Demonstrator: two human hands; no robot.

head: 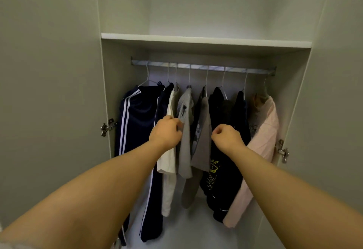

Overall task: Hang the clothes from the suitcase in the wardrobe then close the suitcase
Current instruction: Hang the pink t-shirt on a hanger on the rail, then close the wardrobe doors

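Note:
The open wardrobe has a metal rail (204, 67) with several garments on wire hangers. From the left hang navy striped track trousers (137, 115), a cream garment (169, 162), a light grey printed shirt (185, 150), a taupe shirt (203, 142), black printed clothes (225, 174) and a pink shirt (263, 131). My left hand (166, 131) is closed on the front edge of the light grey shirt. Fisted, my right hand (227, 136) pinches the taupe shirt's right edge, against the black clothes. The suitcase is out of view.
A white shelf (206, 40) runs above the rail. Both wardrobe doors stand open, with hinges at left (107, 128) and right (282, 151). The pale wardrobe floor (196, 229) shows below the clothes.

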